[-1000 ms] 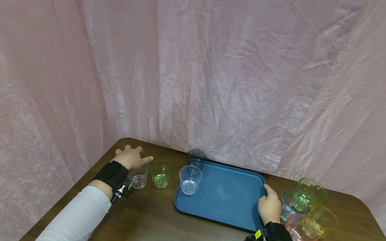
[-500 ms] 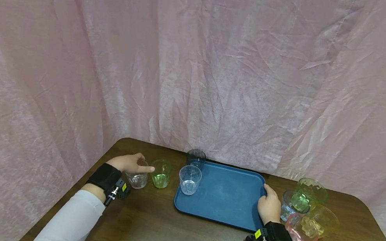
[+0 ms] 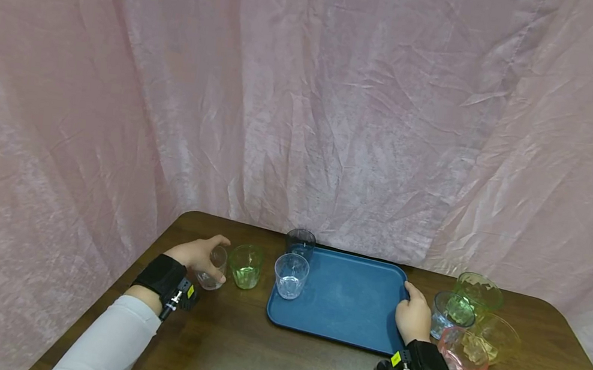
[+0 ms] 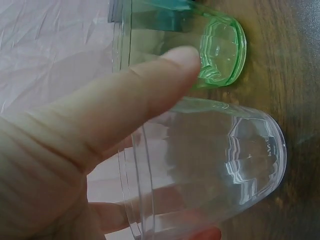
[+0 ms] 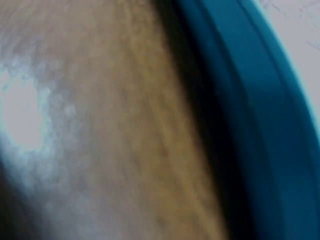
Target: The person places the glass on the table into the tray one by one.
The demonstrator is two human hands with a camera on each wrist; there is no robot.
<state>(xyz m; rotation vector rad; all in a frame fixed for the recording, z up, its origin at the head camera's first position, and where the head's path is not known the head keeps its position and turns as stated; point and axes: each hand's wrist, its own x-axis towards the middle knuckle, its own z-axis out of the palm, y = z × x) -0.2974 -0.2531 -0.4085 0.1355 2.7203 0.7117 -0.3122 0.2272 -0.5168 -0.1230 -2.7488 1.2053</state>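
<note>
Left grip has closed in around the clear cup.
Half a second ago its thumb reached across toward the green cup; now fingers and thumb curl wide around the clear cup, which seems taken in hand, though how firmly I cannot tell. That cup is outside the tray, at its nine o'clock, with the green cup just beside it at three. The right grip stays at the tray's three o'clock edge, probably steadying it; how its fingers close there is hidden. A second clear cup stands inside the tray at nine o'clock.
</note>
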